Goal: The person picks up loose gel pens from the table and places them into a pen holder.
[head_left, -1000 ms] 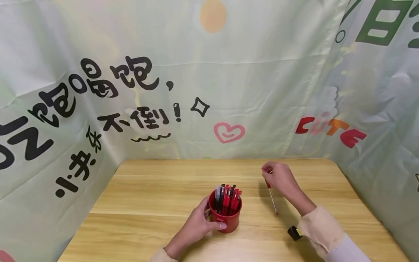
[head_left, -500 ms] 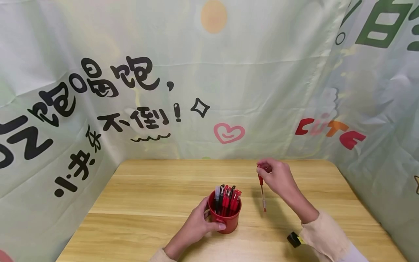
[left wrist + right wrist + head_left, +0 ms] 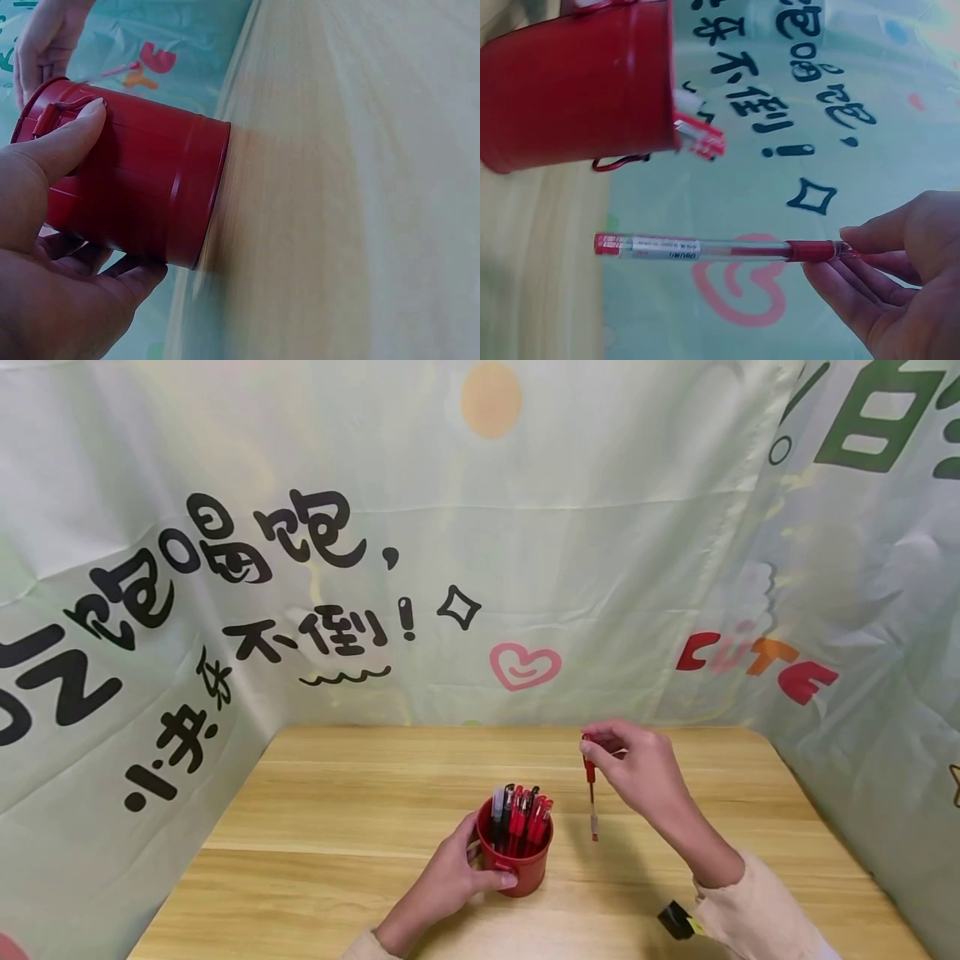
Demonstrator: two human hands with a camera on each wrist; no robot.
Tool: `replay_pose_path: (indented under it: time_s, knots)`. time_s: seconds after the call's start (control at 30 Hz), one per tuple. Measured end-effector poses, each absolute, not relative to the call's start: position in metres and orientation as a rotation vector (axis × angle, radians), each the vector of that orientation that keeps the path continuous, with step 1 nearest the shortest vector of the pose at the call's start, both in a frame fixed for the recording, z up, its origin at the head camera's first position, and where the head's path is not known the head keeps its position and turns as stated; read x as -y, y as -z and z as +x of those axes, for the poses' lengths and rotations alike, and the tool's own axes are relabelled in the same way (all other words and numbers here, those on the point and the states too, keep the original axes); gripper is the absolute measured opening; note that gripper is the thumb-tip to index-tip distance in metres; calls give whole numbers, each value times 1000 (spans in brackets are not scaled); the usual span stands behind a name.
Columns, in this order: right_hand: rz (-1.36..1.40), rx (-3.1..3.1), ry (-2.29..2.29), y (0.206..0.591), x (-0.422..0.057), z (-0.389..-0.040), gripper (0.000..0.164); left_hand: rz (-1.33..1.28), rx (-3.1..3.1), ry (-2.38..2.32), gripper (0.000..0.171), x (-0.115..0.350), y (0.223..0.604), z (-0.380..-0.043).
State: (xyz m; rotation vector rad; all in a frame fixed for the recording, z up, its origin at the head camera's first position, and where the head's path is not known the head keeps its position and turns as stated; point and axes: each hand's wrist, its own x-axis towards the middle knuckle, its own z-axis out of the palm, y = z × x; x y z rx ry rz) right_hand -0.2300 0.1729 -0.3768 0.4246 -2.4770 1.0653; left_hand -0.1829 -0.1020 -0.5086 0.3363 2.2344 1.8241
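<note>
My left hand (image 3: 453, 868) grips a red metal bucket (image 3: 521, 872) that stands upright on the table, the thumb over its near side by a small handle. Several red, black and pale pens (image 3: 517, 818) stick up out of the bucket. To the right and farther back, my right hand (image 3: 633, 764) pinches a clear-barrelled red gel pen (image 3: 705, 249) near its red grip end. The pen hangs upright above the table, its red end cap downward, apart from the bucket (image 3: 577, 86). In the left wrist view the bucket (image 3: 142, 172) hides the pens inside.
A black object with a yellow part (image 3: 677, 920) lies at the right front, partly covered by the right sleeve (image 3: 753, 906). The wooden table (image 3: 337, 802) is bordered by printed fabric walls (image 3: 600, 568) at the back and both sides.
My right hand has moved a little to the left with the pen, and the pen has swung from slanted to nearly vertical. The left hand and the bucket have stayed in place.
</note>
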Motion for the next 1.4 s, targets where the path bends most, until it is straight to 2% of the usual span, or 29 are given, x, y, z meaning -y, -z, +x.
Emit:
replay_pose_path:
  time_s: [0.7, 0.9, 1.4]
  knots:
    - [468, 2127, -1438, 354, -161, -201, 16, 336, -2252, -1807, 106, 103, 506, -184]
    - [549, 1971, -1583, 371, -151, -200, 16, 319, -2255, -1799, 106, 103, 507, -184]
    - [630, 1945, -1548, 422, -144, -200, 20, 337, -2261, -1812, 106, 102, 510, -182]
